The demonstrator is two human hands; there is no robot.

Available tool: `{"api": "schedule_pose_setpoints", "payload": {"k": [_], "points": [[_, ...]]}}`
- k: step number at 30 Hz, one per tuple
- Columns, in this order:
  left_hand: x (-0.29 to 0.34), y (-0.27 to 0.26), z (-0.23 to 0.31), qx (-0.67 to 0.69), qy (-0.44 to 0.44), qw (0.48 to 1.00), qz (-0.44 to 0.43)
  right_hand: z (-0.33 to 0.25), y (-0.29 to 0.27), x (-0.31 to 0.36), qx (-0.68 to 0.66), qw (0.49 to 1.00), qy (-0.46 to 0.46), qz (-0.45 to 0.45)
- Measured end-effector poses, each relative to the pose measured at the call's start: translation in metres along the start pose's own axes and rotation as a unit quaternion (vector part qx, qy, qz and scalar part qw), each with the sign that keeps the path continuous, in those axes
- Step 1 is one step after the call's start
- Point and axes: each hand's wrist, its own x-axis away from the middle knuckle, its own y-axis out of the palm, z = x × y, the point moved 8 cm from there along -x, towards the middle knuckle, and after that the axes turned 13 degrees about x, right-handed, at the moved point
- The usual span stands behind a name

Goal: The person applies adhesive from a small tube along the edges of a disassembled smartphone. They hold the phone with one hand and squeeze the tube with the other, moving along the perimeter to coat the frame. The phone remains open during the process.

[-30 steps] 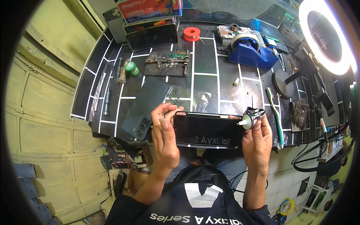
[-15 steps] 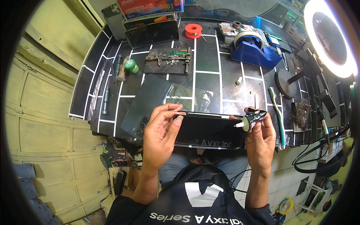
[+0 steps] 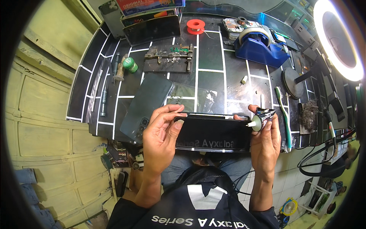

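Observation:
My left hand (image 3: 161, 135) grips one end of a smartphone (image 3: 213, 131), with the thumb on its dark glossy screen and the fingers at the far edge. In my right hand (image 3: 265, 141) is a crumpled black glue tube (image 3: 261, 120) with a pale nozzle pointing left. The nozzle tip is by the phone's right end; whether it touches cannot be made out. Fingers of the same hand reach behind that end of the phone. Left of the phone lies a dark phone back cover (image 3: 146, 105) with camera rings, beside a clear plastic sleeve (image 3: 194, 95).
A board holder (image 3: 169, 59) with a green circuit piece lies beyond. Around it are a green-lidded jar (image 3: 130, 65), screwdrivers (image 3: 103, 100), a red solder spool (image 3: 195, 26) and a blue tape dispenser (image 3: 261, 52). A toothbrush (image 3: 283, 116), a brush (image 3: 308, 116) and a ring light (image 3: 337, 40) stand right.
The glue tube has shifted slightly right and its nozzle tip has risen a little. The phone is still held at both ends, and the view has moved slightly.

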Motion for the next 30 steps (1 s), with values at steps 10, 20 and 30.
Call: {"api": "schedule_pose_setpoints", "payload": {"k": [10, 20, 30], "points": [[0.000, -0.001, -0.001, 0.016, -0.018, 1.000, 0.006, 0.003, -0.009, -0.005, -0.107, 0.992, 0.064, -0.025], [-0.001, -0.001, -0.003, 0.027, -0.011, 1.000, 0.003, -0.006, -0.010, -0.010, -0.060, 0.989, 0.118, -0.067], [-0.001, -0.001, -0.006, 0.025, -0.020, 0.999, 0.003, -0.012, -0.015, -0.015, -0.075, 0.987, 0.131, -0.055]]}}
